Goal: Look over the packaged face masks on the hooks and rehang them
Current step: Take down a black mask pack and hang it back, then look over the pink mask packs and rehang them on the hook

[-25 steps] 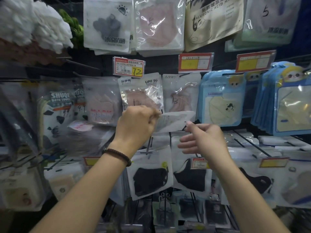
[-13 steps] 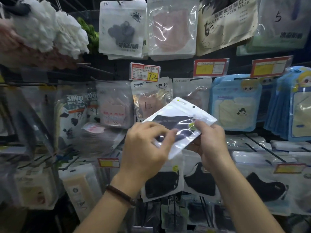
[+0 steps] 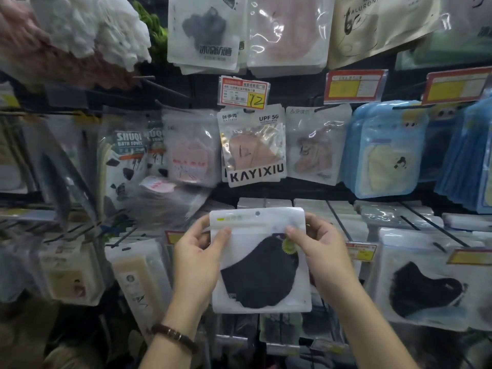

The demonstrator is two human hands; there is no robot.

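Note:
A white packet with a black face mask (image 3: 259,267) inside is held upright and facing me, in front of the lower row of hooks. My left hand (image 3: 198,262) grips its left edge, thumb on the front near the top seam. My right hand (image 3: 320,251) grips the right edge, thumb beside a small yellow-green sticker. The packet's hang hole at the top is free of any hook. More packaged masks hang behind: a beige KAYIXIU packet (image 3: 253,147), a clear packet (image 3: 315,145) to its right, and another black mask packet (image 3: 423,286) at lower right.
Long metal hooks (image 3: 343,225) stick out toward me just behind the held packet, loaded with packets. Blue packets (image 3: 386,150) hang at right, bath towel packs (image 3: 127,155) at left. Price tags (image 3: 243,91) sit above the rows. White fluffy goods (image 3: 98,25) hang at upper left.
The packet went from tilted and edge-on up near the middle row to upright and facing me lower down. Both hands moved down with it and now grip its two sides.

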